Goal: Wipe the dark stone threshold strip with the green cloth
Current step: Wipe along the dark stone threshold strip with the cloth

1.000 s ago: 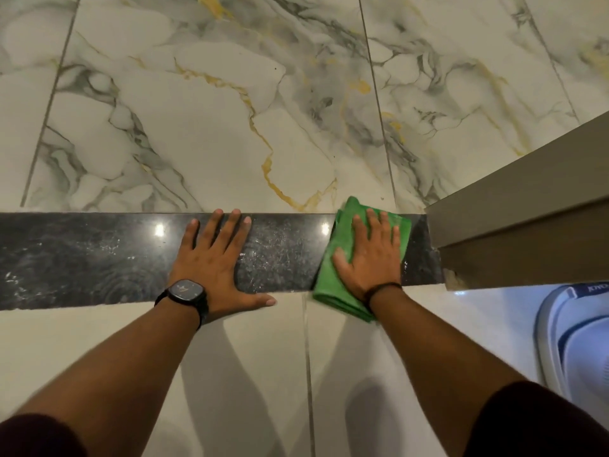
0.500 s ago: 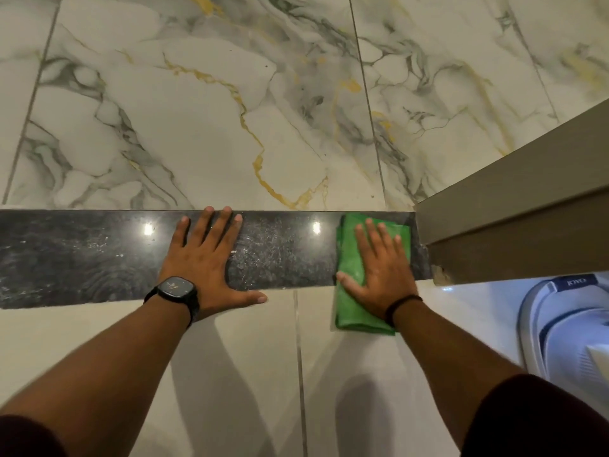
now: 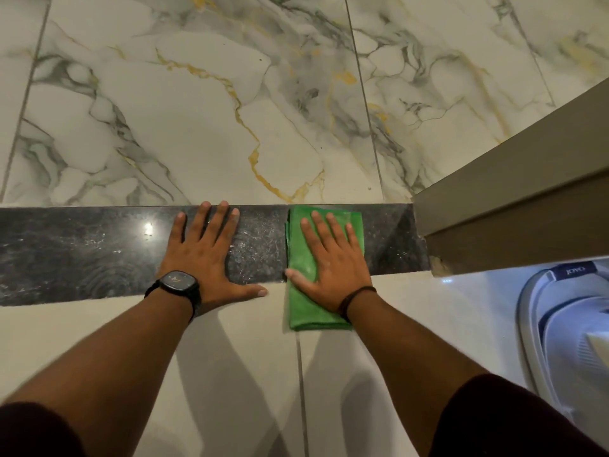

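Note:
A dark, speckled stone threshold strip [image 3: 82,252] runs across the floor from the left edge to a door frame. A folded green cloth [image 3: 303,311] lies across the strip's right part, its near end over the plain pale tile. My right hand [image 3: 329,262] presses flat on the cloth, fingers spread and pointing away from me. My left hand [image 3: 204,255], with a black watch on the wrist, lies flat on the bare strip just left of the cloth, thumb on the pale tile. A short piece of the strip [image 3: 392,239] shows between the cloth and the frame.
A grey-brown door frame [image 3: 514,206] stands at the strip's right end. Marbled tiles [image 3: 197,127] with gold and grey veins lie beyond the strip, plain pale tiles [image 3: 230,374] on my side. A white and blue plastic object [image 3: 566,331] sits at the right edge.
My right hand has slid the green cloth leftwards along the strip, away from the door frame, and the cloth now lies straight across it. My left hand has stayed planted.

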{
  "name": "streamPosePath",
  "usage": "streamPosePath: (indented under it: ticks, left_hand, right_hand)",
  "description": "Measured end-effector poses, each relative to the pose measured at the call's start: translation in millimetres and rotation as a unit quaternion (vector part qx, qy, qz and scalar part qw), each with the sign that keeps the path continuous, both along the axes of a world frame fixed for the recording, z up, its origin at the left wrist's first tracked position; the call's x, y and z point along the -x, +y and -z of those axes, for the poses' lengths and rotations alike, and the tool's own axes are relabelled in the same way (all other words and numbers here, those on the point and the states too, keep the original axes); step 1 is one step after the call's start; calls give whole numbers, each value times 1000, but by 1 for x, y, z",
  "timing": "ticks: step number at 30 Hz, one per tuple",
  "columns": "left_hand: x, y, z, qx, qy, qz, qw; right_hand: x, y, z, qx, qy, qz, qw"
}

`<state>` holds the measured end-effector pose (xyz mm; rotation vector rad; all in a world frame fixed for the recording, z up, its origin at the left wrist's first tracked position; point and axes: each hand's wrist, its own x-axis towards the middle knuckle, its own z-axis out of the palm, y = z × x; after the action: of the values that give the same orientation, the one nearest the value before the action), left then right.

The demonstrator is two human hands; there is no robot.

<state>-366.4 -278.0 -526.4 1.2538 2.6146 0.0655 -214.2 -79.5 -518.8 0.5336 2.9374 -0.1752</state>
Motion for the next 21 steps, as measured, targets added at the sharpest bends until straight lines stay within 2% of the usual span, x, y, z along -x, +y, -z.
streamPosePath:
  ticks: [2,3,7,12,15,18,21]
  left_hand:
    - [0,0,0,2,-1,2,1000]
    - [1,0,1,-1,-1,3,1000]
    - [2,-2,5,-12,0,5,1000]
    - [2,-1,6,-14,-1,8,1000]
    - [2,-1,4,-2,-8,7,1000]
    - [2,0,2,4,-21,4,1000]
    - [11,-5,0,4,-39,22,999]
  right_hand:
    - [-22,10,0,0,0,-31,1000]
    - [-32,19,-1,-4,0,-14,1000]
    - [-60,59,-3,-33,-27,150,988]
    - [-39,55,1,-32,10,245,969]
    - [-5,39,3,-31,1,299,954]
    - [29,10,2,-16,-19,211,977]
    - [30,-16,1,7,-10,36,999]
